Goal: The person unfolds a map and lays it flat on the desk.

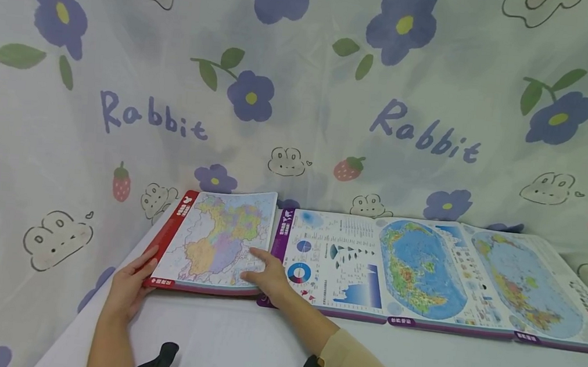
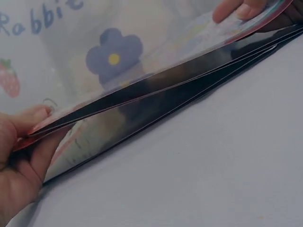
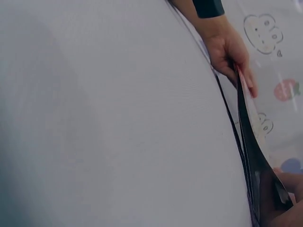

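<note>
A folded map [image 1: 226, 241] with a red border and coloured regions lies at the left in the head view. My left hand [image 1: 133, 286] grips its lower left corner, thumb below and fingers on top in the left wrist view. The right hand [image 1: 272, 278] holds the right edge, with fingertips on the printed face and part of the hand beneath. Between the hands, the map's dark glossy layers [image 2: 156, 109] stand slightly apart, lifted off the white table.
A purple-bordered map [image 1: 339, 263] lies spread in panels to the right, its left edge beside the red one. Behind both hangs a curtain [image 1: 320, 127] printed with flowers and rabbits. White tabletop [image 1: 227, 341] stretches in front.
</note>
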Demonstrator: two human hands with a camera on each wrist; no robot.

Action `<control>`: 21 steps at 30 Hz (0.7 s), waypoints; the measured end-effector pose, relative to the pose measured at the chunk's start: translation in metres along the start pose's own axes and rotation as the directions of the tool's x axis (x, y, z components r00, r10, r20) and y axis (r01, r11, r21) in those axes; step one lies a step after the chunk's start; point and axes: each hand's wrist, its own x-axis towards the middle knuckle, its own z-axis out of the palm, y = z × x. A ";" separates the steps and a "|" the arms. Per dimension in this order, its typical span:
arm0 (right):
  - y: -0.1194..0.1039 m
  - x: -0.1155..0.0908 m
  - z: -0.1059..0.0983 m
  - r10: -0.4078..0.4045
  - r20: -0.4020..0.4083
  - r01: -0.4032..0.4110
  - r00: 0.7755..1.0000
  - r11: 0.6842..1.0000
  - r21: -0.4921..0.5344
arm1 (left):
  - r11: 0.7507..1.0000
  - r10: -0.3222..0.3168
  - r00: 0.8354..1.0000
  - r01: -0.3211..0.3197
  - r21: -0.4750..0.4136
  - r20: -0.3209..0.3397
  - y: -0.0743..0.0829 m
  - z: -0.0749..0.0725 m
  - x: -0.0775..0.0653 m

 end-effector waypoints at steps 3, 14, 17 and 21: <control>-0.002 0.000 0.001 0.004 -0.013 -0.004 1.000 0.999 0.034 | 0.993 0.011 1.000 -0.009 0.117 -0.022 -0.002 0.002 0.000; -0.014 -0.007 0.003 0.013 -0.055 -0.007 0.998 0.993 0.122 | 0.985 0.052 0.995 -0.038 0.167 -0.084 -0.002 0.004 -0.006; -0.016 -0.009 0.003 0.033 -0.069 -0.023 0.997 0.990 0.137 | 0.988 0.053 0.994 -0.039 0.152 -0.091 -0.002 0.005 -0.007; -0.017 -0.011 0.001 0.057 -0.091 -0.043 0.994 0.988 0.151 | 0.991 0.058 0.993 -0.046 0.125 -0.099 0.000 0.008 -0.008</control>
